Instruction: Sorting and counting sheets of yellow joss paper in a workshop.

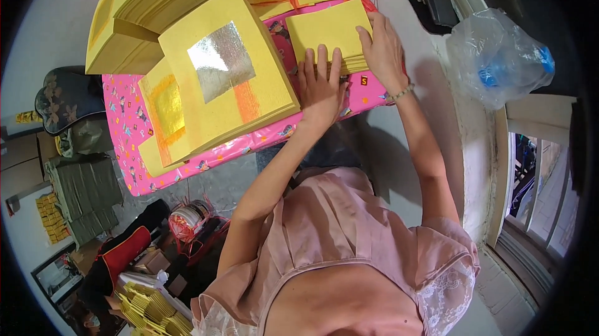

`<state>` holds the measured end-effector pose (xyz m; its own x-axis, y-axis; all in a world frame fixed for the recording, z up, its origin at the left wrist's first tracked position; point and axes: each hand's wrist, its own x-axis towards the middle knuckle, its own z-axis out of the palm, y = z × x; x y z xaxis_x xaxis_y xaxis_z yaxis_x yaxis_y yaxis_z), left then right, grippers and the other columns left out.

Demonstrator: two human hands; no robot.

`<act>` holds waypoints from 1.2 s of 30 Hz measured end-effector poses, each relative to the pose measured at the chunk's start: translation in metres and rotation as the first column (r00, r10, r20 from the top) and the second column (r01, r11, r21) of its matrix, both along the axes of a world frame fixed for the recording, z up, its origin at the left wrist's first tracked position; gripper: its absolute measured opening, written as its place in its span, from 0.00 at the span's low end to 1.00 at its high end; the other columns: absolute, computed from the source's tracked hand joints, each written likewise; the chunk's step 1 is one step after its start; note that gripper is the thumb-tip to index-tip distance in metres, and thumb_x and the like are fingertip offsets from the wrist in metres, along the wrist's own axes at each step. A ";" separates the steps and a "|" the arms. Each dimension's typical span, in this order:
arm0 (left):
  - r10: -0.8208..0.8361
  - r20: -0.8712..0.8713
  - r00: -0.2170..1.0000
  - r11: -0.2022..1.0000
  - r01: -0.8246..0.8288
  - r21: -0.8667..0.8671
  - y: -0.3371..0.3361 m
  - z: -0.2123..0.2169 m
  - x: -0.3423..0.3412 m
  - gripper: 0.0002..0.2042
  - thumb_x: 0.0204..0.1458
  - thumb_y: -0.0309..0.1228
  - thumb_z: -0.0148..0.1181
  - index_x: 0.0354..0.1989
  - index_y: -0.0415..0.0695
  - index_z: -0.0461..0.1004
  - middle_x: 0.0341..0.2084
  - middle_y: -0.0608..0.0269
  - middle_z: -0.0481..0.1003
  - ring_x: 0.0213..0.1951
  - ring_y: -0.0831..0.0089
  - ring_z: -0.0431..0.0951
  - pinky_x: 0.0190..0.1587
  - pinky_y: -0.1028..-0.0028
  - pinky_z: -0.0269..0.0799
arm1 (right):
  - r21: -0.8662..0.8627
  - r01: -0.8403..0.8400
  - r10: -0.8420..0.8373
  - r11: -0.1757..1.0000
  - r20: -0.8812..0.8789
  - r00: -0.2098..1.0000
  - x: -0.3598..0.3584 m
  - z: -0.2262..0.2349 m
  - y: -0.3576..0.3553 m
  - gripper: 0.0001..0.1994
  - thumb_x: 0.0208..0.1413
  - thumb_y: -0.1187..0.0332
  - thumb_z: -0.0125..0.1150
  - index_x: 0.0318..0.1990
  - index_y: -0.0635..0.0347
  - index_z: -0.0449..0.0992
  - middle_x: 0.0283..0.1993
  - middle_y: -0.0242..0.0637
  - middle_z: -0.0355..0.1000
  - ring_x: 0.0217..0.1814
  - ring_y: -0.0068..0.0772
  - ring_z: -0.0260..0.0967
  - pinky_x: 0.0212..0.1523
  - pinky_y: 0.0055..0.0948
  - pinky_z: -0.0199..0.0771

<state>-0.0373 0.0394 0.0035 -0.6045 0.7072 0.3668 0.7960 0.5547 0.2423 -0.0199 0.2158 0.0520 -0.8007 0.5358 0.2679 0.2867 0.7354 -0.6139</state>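
Table with pink patterned cover (118, 108), 11 o'clock. On it, biggest first: tall block of yellow paper (121, 49) at 10 to 11; wide yellow stack with silver square (224, 64) at 11; small yellow paper stack (327, 30) between 12 and 1, just right of the wide one, between the hands.

Step looks like squaring the small stack. To do it well: press near and right edges together, evenly, keep fingers flat so sheets don't bow or fan; near-side layers look slightly uneven, so tap those in first.

Left hand (323, 89): mostly open, fingers a little spread, fingertips against the stack's near edge at its 6 o'clock; not closed on anything. Right hand (384, 52): partway open, thumb apart from fingers, touching the stack's right edge at 3 o'clock; can't tell how firmly. Bead bracelet (400, 93) on right wrist.
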 end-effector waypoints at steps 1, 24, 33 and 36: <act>0.005 -0.008 1.000 1.000 -0.005 -0.002 0.000 -0.001 0.000 0.37 0.51 0.41 0.63 0.68 0.45 0.56 0.66 0.44 0.54 0.66 0.41 0.52 0.66 0.45 0.48 | 0.131 -0.013 0.014 0.991 -0.005 1.000 0.002 0.010 -0.004 0.18 0.60 0.62 0.57 0.53 0.63 0.66 0.55 0.57 0.67 0.56 0.59 0.66 0.49 0.52 0.68; -0.001 0.175 0.985 0.989 -0.025 0.146 -0.004 0.007 0.016 0.35 0.53 0.38 0.60 0.68 0.41 0.55 0.69 0.40 0.45 0.70 0.37 0.41 0.69 0.47 0.41 | 0.203 -0.318 0.313 0.926 0.059 0.948 0.003 -0.040 0.009 0.26 0.64 0.56 0.51 0.68 0.49 0.60 0.73 0.49 0.48 0.74 0.63 0.41 0.70 0.51 0.49; -0.208 0.863 0.460 0.976 0.041 0.213 -0.172 0.064 0.066 0.12 0.57 0.30 0.57 0.47 0.40 0.75 0.37 0.53 0.79 0.37 0.60 0.82 0.41 0.68 0.76 | 0.214 -0.298 0.300 0.930 0.028 0.954 -0.010 -0.016 0.017 0.21 0.67 0.55 0.45 0.58 0.57 0.73 0.64 0.48 0.65 0.70 0.56 0.53 0.70 0.44 0.50; 0.104 0.933 0.344 0.991 0.046 -0.127 -0.246 0.059 0.064 0.08 0.56 0.30 0.58 0.39 0.39 0.77 0.27 0.56 0.79 0.32 0.63 0.83 0.35 0.69 0.75 | 0.231 -0.260 0.263 0.938 0.018 0.965 -0.008 -0.014 0.020 0.21 0.67 0.52 0.44 0.57 0.54 0.73 0.64 0.44 0.65 0.71 0.56 0.52 0.69 0.47 0.51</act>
